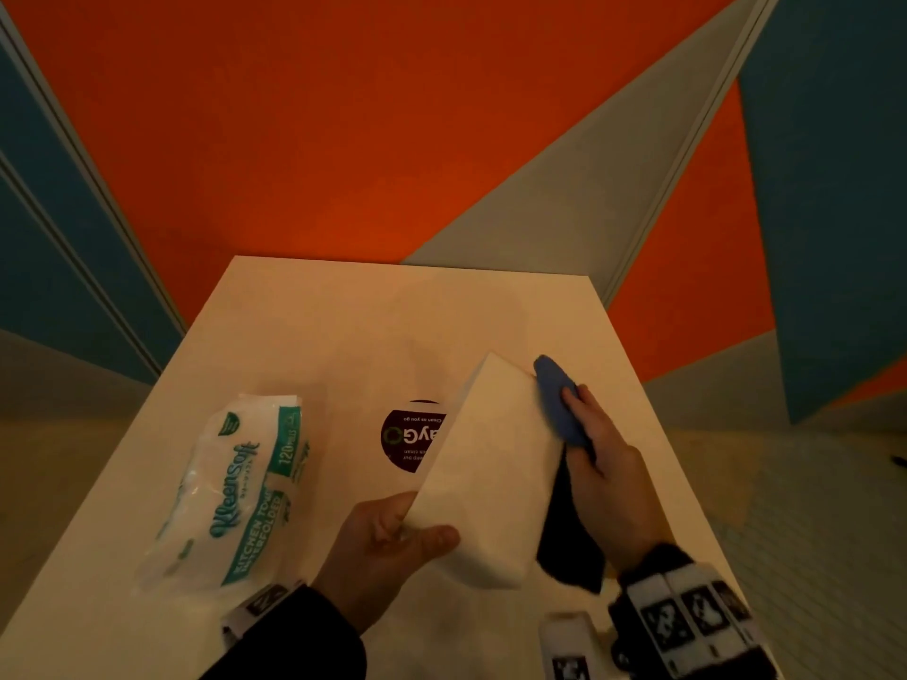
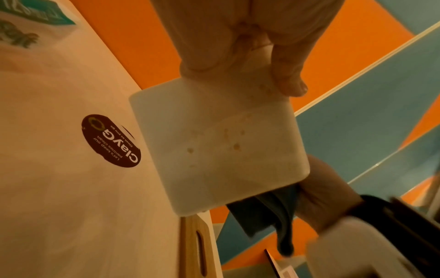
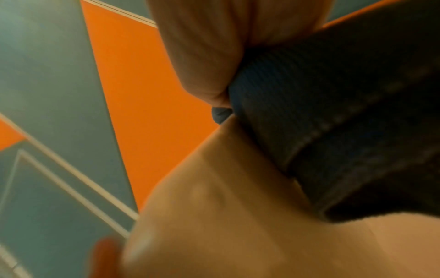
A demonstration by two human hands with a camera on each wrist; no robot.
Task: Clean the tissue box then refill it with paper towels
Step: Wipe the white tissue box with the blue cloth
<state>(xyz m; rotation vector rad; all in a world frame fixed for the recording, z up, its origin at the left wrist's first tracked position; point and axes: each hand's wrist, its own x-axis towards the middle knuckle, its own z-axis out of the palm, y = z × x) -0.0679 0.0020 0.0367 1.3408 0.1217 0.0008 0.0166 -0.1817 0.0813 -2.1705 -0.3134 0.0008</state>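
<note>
A white tissue box [image 1: 491, 478] is held tilted above the table. My left hand [image 1: 392, 542] grips its near end, thumb on top. In the left wrist view the box's end face [image 2: 219, 150] shows small brown spots. My right hand [image 1: 603, 473] presses a blue cloth [image 1: 557, 400] against the box's right side. The cloth's dark loose end [image 1: 569, 547] hangs below that hand. In the right wrist view the cloth [image 3: 333, 112] fills the right half against the box [image 3: 262, 216]. A plastic pack of Kleensoft paper towels [image 1: 235, 488] lies on the table to the left.
The white table [image 1: 319, 336] carries a dark round sticker [image 1: 410, 436], partly behind the box. A wooden board with a slot [image 2: 197, 248] lies at the table's edge in the left wrist view. Orange, blue and grey wall panels stand behind.
</note>
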